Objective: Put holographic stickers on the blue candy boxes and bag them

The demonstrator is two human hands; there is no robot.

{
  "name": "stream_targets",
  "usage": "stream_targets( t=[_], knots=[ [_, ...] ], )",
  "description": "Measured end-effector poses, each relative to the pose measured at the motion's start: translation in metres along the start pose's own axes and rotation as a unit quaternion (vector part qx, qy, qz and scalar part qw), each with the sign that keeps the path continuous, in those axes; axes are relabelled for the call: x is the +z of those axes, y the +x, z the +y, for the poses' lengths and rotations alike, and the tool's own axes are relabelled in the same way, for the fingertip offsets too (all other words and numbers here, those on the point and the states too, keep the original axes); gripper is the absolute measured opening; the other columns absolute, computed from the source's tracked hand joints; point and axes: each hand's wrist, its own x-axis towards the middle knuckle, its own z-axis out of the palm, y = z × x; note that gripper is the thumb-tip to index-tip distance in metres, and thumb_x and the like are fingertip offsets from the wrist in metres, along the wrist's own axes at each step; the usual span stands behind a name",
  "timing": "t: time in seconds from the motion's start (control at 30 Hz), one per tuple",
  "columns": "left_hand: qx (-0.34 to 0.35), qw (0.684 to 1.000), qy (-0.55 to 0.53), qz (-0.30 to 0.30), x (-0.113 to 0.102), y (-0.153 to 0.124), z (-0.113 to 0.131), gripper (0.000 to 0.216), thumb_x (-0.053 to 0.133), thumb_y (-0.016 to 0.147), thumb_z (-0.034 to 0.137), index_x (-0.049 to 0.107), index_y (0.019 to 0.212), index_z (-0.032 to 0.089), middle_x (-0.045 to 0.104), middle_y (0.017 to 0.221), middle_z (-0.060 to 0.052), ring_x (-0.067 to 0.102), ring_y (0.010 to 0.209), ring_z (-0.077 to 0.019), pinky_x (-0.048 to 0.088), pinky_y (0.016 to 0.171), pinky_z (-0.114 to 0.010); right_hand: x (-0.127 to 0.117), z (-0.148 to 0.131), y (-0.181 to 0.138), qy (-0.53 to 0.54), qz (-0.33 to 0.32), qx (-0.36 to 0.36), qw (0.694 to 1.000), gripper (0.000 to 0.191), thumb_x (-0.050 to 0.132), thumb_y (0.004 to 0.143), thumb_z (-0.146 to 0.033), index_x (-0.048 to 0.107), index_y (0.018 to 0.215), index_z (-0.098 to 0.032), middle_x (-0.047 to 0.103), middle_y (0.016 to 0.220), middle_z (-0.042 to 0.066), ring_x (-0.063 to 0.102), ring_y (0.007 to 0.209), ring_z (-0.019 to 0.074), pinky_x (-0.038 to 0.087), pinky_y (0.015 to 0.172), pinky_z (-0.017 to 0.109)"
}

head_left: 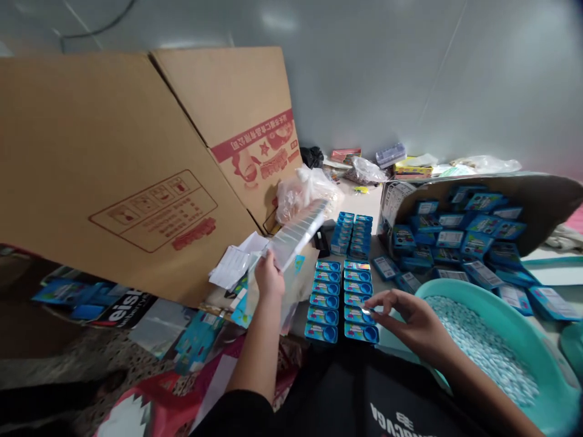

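Near the right hand [412,318] lie twelve blue packs [324,301], six per column.

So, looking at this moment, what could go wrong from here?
The right hand is right at the nearer rows of blue packs; a stray brush might knock some out of line.

The right forearm crosses the edge of the green basin in this view, so a bump could spill the small pale pieces.

The left hand grips the long clear plastic bundle near one end; it might sag or slip.
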Motion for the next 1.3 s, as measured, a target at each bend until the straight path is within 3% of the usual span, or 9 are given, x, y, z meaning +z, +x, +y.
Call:
stream_targets(
  t=[0.13,0.27,0.33,0.43,0.53,0.6,0.73,0.97,1.3],
  knots=[
    [0.001,0.994,0.070,0.080,-0.014,0.032,-0.011,0.049,0.068,0.072,0.023,0.051,0.117,0.013,0.062,0.108,-0.013,0.058,0.113,-0.0267,0.045,0.096,-0.043,0.001,0.013,0.012,0.113,0.067,0.084,0.988,0.037,0.080,0.071,-0.043,0.052,0.065,-0.020,0.075,0.087,0.010,0.071,0.089,0.0255,0.057,0.075,0.036],
    [0.057,0.985,0.132,0.098,-0.012,0.005,-0.011,0.055,0.066,0.071,0.014,0.050,0.124,0.013,0.044,0.141,-0.020,0.032,0.140,-0.0304,0.031,0.112,-0.044,0.002,0.021,0.019,0.158,0.127,0.117,0.972,0.042,0.086,0.062,-0.045,0.053,0.063,-0.020,0.076,0.084,0.009,0.071,0.090,0.0257,0.055,0.080,0.038],
    [0.095,0.985,0.145,-0.017,-0.002,-0.028,-0.011,0.035,0.063,0.078,0.023,0.059,0.112,0.016,0.056,0.131,-0.016,0.045,0.131,-0.0292,0.039,0.106,-0.041,0.005,0.023,0.020,0.160,0.155,0.126,0.967,0.043,0.087,0.060,-0.045,0.053,0.063,-0.020,0.076,0.083,0.008,0.071,0.088,0.0249,0.054,0.081,0.038],
    [0.092,0.930,0.127,-0.333,0.018,-0.080,-0.013,0.037,0.064,0.082,0.039,0.064,0.114,0.020,0.065,0.121,-0.012,0.059,0.117,-0.0275,0.048,0.098,-0.039,0.011,0.027,0.023,0.190,0.161,0.148,0.957,0.047,0.090,0.053,-0.047,0.052,0.059,-0.020,0.074,0.074,0.006,0.071,0.079,0.0237,0.055,0.076,0.037],
    [0.085,0.861,0.125,-0.485,0.034,-0.113,-0.015,0.045,0.070,0.078,0.042,0.065,0.119,0.022,0.065,0.123,-0.011,0.062,0.111,-0.0260,0.052,0.092,-0.036,0.014,0.031,0.028,0.239,0.148,0.152,0.947,0.046,0.090,0.054,-0.046,0.053,0.062,-0.020,0.072,0.071,0.003,0.070,0.074,0.0206,0.054,0.075,0.035],
    [0.070,0.833,0.128,-0.534,0.043,-0.120,-0.017,0.034,0.065,0.083,0.043,0.070,0.107,0.020,0.070,0.111,-0.011,0.066,0.102,-0.0241,0.053,0.089,-0.035,0.013,0.033,0.029,0.250,0.168,0.144,0.942,0.044,0.090,0.055,-0.043,0.054,0.064,-0.020,0.069,0.067,0.000,0.068,0.070,0.0175,0.053,0.074,0.032],
    [0.060,0.858,0.143,-0.489,0.052,-0.114,-0.025,0.027,0.063,0.085,0.042,0.074,0.091,0.018,0.074,0.094,-0.009,0.069,0.090,-0.0227,0.054,0.083,-0.033,0.006,0.036,0.028,0.260,0.161,0.146,0.941,0.040,0.090,0.057,-0.039,0.056,0.066,-0.019,0.068,0.067,-0.001,0.065,0.069,0.0145,0.051,0.074,0.029],
    [0.027,0.845,0.203,-0.494,0.072,-0.081,-0.044,0.032,0.069,0.077,0.036,0.073,0.100,0.013,0.076,0.094,-0.011,0.071,0.085,-0.0223,0.055,0.079,-0.033,0.003,0.061,0.046,0.302,0.184,0.128,0.927,0.037,0.088,0.059,-0.036,0.057,0.065,-0.018,0.072,0.090,0.003,0.064,0.083,0.0157,0.049,0.077,0.029],
    [0.133,0.792,0.420,-0.422,0.105,-0.063,-0.045,0.020,0.062,0.081,0.033,0.078,0.084,0.020,0.077,0.094,-0.010,0.068,0.094,-0.0282,0.047,0.086,-0.037,0.009,0.115,0.076,0.228,0.370,0.212,0.875,0.040,0.086,0.047,-0.043,0.056,0.056,-0.018,0.055,0.050,-0.004,0.045,0.049,0.0099,0.032,0.049,0.024]
  ],
)
